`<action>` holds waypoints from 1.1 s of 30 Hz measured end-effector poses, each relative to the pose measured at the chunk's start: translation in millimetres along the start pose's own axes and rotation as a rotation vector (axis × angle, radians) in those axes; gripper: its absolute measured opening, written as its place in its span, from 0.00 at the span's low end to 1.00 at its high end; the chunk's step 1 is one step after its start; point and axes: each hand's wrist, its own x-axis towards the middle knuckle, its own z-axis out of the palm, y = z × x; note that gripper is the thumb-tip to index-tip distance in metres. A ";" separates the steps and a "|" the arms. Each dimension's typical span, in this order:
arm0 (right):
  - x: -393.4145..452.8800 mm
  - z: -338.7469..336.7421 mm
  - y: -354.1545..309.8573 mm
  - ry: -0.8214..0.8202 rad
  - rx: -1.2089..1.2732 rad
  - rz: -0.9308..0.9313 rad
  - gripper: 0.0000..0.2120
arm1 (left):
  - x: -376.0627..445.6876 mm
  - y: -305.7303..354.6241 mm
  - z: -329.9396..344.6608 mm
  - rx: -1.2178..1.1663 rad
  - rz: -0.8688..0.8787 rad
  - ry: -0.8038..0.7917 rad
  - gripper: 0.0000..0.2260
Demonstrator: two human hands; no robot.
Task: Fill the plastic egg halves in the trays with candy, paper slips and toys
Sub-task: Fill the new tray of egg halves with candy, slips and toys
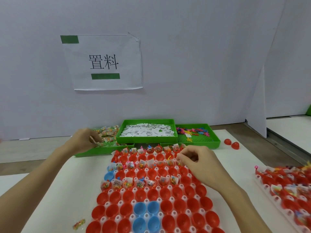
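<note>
Two hands, left hand pinching crinkly candy packets, round glossy egg halves

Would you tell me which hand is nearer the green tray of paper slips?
Left. The left hand grips candy packets just beside the paper slip tray; the right hand is nearer the person, over the egg tray.

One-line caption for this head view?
Left hand picks candy packets from green tray; right hand fills red egg halves.
</note>
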 end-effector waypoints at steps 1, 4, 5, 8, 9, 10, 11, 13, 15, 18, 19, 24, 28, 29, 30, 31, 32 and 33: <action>0.1 0.1 -0.8 0.005 0.006 -0.005 0.09 | -2.7 -1.5 -0.8 -0.022 -0.012 0.017 0.10; -0.2 -0.1 -1.4 0.021 0.025 -0.011 0.09 | -7.8 -1.2 2.6 -0.082 -0.003 0.071 0.15; -0.3 0.1 -1.4 0.023 0.024 -0.010 0.09 | -10.2 1.0 3.4 -0.115 0.013 0.131 0.16; -0.1 0.4 0.2 0.031 0.024 -0.009 0.09 | -20.0 10.4 4.6 -0.177 0.109 0.399 0.17; 0.3 0.3 0.8 0.033 0.024 -0.008 0.10 | -24.3 13.7 5.7 -0.183 0.142 0.469 0.17; 0.4 0.2 1.1 0.034 0.025 -0.008 0.10 | -28.7 15.9 7.3 -0.193 0.166 0.519 0.17; 0.4 0.4 1.2 0.034 0.026 -0.009 0.09 | -33.2 17.1 9.3 -0.210 0.179 0.554 0.17; 0.2 1.6 0.8 0.031 0.027 -0.013 0.09 | -38.5 15.8 14.1 -0.273 0.160 0.587 0.16; -0.1 3.4 0.4 0.026 0.024 -0.012 0.09 | -38.9 10.7 19.2 -0.368 0.057 0.563 0.15; -0.2 4.6 0.6 0.019 0.015 -0.005 0.09 | -37.3 1.0 26.6 -0.555 -0.116 0.507 0.11; -0.2 4.7 0.7 0.019 0.015 -0.001 0.10 | -37.5 -2.0 27.6 -0.613 -0.145 0.487 0.09; 1.1 4.5 2.8 0.029 0.033 0.015 0.10 | -39.3 -7.5 28.9 -0.682 -0.157 0.426 0.11; 1.5 5.8 4.8 0.035 0.049 0.015 0.10 | -50.6 3.8 21.8 -0.697 -0.103 0.491 0.12; 1.6 5.5 5.2 0.041 0.056 0.012 0.10 | -55.9 9.3 19.0 -0.715 -0.081 0.499 0.10; 1.7 5.1 5.3 0.049 0.062 0.005 0.09 | -63.1 16.1 16.2 -0.744 -0.059 0.492 0.09; 1.8 5.1 5.4 0.061 0.070 -0.006 0.09 | -71.8 24.0 13.9 -0.782 -0.034 0.472 0.07; 1.9 5.5 5.3 0.074 0.079 -0.017 0.08 | -82.3 32.2 12.8 -0.816 -0.008 0.450 0.07; 2.5 6.4 4.9 0.087 0.088 -0.027 0.08 | -94.0 40.5 12.7 -0.836 0.015 0.434 0.06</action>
